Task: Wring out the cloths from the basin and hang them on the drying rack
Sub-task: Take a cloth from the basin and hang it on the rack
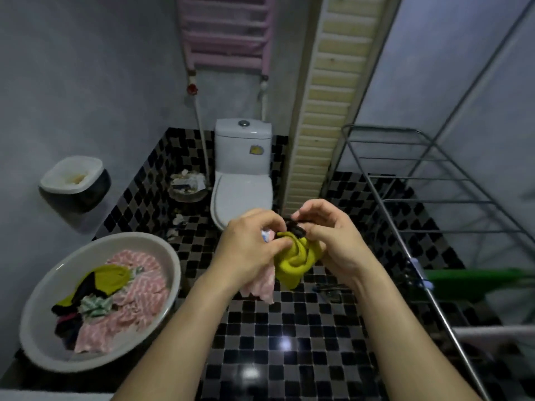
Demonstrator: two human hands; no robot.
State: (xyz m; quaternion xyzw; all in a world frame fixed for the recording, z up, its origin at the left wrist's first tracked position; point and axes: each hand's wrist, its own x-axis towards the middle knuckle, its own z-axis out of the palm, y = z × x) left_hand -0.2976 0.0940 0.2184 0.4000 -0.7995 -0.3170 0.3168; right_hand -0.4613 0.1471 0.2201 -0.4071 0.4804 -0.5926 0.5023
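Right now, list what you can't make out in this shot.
Head view only.
Pink cloth: top hidden by the left hand.
Yellow cloth: twisted, far side behind the right hand.
Basin: bottom and any water buried under cloths.
Drying rack: cut off by the right edge.

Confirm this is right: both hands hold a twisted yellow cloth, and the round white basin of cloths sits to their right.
Wrong side: the head view shows the round white basin left of the left hand and right hand, which do hold the twisted yellow cloth.
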